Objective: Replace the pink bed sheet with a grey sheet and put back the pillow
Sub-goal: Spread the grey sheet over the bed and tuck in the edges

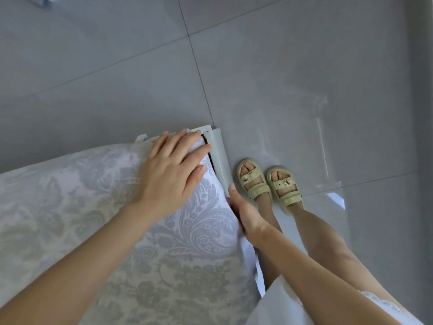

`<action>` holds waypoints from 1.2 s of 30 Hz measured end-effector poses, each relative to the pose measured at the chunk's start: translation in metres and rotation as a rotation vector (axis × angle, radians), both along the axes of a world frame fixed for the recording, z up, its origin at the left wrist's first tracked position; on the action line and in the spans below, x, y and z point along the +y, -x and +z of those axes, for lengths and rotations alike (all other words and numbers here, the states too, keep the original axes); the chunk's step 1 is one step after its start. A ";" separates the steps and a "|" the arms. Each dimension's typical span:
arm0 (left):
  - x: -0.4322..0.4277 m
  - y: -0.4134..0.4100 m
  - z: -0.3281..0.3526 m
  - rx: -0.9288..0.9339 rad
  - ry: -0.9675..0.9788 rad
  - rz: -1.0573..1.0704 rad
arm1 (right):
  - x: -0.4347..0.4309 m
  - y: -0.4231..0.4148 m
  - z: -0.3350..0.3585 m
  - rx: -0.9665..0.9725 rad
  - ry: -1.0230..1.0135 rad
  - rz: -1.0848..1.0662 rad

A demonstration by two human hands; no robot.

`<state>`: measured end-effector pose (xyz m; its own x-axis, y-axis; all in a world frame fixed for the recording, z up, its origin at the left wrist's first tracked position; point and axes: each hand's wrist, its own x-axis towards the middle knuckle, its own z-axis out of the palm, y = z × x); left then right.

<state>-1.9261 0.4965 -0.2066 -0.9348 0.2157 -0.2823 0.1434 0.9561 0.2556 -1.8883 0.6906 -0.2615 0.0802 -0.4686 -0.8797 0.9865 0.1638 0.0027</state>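
Spreading over the left side, the grey patterned sheet [182,231] lies under the left hand [171,170], pressed flat with straight fingers beside the white bed frame [220,160]. The right hand [246,216] touches the sheet's side edge, its fingers hidden, so I cannot tell its grip. Sandals [257,187] stand just beside.

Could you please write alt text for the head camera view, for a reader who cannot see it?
A person's left hand presses flat on a grey floral-patterned bed sheet at the bed's corner, while the right hand reaches down the sheet's side edge, its fingers hidden. Feet in pale green sandals stand on a grey tiled floor beside it.
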 end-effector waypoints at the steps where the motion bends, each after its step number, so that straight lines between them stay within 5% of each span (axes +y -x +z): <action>1: 0.001 -0.001 -0.006 -0.003 0.010 0.007 | -0.002 0.004 0.003 -0.021 0.029 0.011; 11: 0.006 0.020 -0.051 0.068 -0.023 0.155 | -0.005 0.016 -0.024 -0.239 0.041 0.030; 16: 0.004 0.020 -0.060 0.033 -0.014 0.185 | 0.028 0.021 -0.024 0.051 -0.226 0.034; 23: 0.005 0.024 -0.060 -0.034 0.111 0.214 | -0.003 0.030 -0.012 0.091 -0.045 0.292; 29: 0.021 0.026 -0.038 -0.116 0.340 0.319 | 0.046 0.039 0.020 0.603 -0.316 0.338; 33: 0.031 -0.008 0.007 0.131 0.257 0.619 | 0.055 0.033 0.054 0.883 -0.302 0.472; 36: 0.036 -0.083 0.041 0.136 0.250 0.814 | 0.036 0.021 0.095 1.065 -0.218 0.624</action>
<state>-1.8433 0.5321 -0.1658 -0.8006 -0.5896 -0.1065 -0.5967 0.8006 0.0538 -1.9093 0.7264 -0.1668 -0.5614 -0.4436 -0.6986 0.2701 0.6997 -0.6614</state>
